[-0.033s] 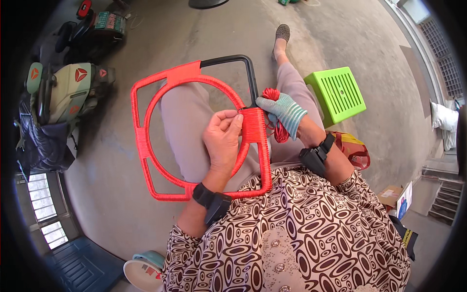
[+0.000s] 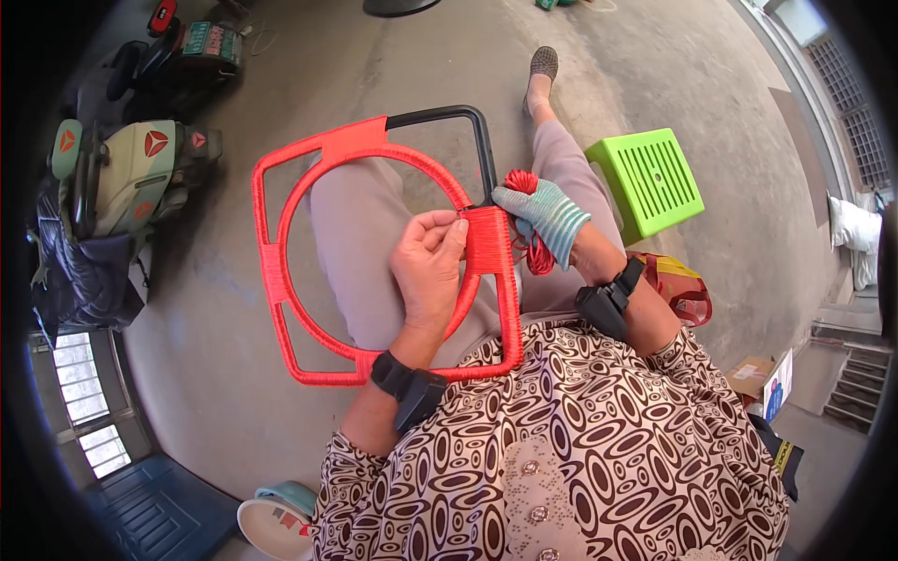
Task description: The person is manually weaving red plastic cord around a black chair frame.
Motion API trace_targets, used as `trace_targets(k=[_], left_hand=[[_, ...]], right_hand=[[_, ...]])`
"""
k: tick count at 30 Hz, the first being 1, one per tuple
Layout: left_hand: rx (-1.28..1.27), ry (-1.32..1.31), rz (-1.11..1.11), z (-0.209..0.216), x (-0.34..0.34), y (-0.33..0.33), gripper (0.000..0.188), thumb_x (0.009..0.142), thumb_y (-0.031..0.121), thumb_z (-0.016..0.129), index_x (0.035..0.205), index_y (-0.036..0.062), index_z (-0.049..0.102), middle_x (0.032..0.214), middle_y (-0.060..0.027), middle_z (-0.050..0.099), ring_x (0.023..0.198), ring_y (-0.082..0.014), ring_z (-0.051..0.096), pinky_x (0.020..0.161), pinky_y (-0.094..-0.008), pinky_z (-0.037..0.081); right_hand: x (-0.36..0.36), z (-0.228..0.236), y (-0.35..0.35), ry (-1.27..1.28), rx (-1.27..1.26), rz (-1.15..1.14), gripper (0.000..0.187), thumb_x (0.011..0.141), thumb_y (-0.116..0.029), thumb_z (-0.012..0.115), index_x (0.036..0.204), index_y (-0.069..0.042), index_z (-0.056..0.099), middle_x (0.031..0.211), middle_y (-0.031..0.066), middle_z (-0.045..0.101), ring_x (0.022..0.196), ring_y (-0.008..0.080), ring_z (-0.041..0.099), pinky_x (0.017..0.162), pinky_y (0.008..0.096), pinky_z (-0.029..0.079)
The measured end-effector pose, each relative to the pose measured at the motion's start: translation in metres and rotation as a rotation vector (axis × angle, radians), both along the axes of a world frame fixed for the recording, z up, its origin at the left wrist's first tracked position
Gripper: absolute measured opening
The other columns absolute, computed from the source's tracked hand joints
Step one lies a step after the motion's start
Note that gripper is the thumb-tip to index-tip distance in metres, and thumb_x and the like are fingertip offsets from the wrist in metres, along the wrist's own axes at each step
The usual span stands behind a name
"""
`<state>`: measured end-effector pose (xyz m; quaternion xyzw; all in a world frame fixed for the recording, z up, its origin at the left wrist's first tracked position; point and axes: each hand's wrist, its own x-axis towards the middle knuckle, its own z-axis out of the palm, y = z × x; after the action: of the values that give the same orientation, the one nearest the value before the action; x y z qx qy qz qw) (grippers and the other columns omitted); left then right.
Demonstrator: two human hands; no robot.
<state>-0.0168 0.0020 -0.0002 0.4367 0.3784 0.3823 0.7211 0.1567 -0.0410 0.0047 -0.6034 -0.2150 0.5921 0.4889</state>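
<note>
The red-wrapped frame (image 2: pixel 511 323) lies across my thighs (image 2: pixel 344 234). My left hand (image 2: pixel 428 266) pinches the inner edge of its corded panel (image 2: pixel 486 241); my gloved right hand (image 2: pixel 550 217) grasps the red cord bundle (image 2: pixel 521 181). I judge I'm mid-winding, 1 black corner (image 2: pixel 484 145) bare; the next turn calls for steady tension. Red shows inside the white basin (image 2: pixel 254 524); the red bag's (image 2: pixel 687 288) contents are hidden.

The wide fisheye head view looks steeply down from above the patterned blouse (image 2: pixel 655 439), which is nearest; left hand (image 2: pixel 427 271) and right hand (image 2: pixel 547 220) sit close, grey floor (image 2: pixel 309 65) far.
</note>
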Motion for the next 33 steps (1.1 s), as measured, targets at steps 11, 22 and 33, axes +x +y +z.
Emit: trace_targets(k=[11, 22, 33], left_hand=[[0.186, 0.062, -0.076, -0.003, 0.001, 0.007, 0.010, 0.088, 0.004, 0.059, 0.096, 0.0013, 0.054, 0.081, -0.0038, 0.064, 0.070, -0.0065, 0.059, 0.061, -0.0203, 0.048], [0.233, 0.174, -0.033, 0.003, 0.008, 0.008, 0.009, 0.090, 0.006, 0.057, 0.095, -0.0016, 0.057, 0.077, -0.0026, 0.064, 0.066, -0.0061, 0.058, 0.059, -0.0211, 0.049], [0.329, 0.221, -0.064, -0.001, 0.011, 0.017, 0.009, 0.091, 0.007, 0.057, 0.092, -0.0018, 0.059, 0.077, -0.0037, 0.064, 0.065, -0.0067, 0.058, 0.057, -0.0229, 0.049]], right_hand=[[0.000, -0.001, 0.000, -0.197, 0.044, 0.028, 0.026, 0.086, -0.028, 0.060, 0.073, -0.006, 0.059, 0.057, 0.0006, 0.053, 0.047, 0.0097, 0.048, 0.043, 0.0265, 0.037], [0.002, 0.008, -0.002, -0.234, 0.066, 0.082, 0.023, 0.086, -0.025, 0.059, 0.079, -0.003, 0.059, 0.064, 0.0004, 0.057, 0.056, 0.0083, 0.054, 0.046, 0.0257, 0.044], [0.012, -0.003, -0.006, -0.087, 0.042, 0.095, 0.021, 0.086, -0.027, 0.060, 0.084, -0.006, 0.059, 0.069, 0.0026, 0.059, 0.058, 0.0111, 0.056, 0.050, 0.0292, 0.049]])
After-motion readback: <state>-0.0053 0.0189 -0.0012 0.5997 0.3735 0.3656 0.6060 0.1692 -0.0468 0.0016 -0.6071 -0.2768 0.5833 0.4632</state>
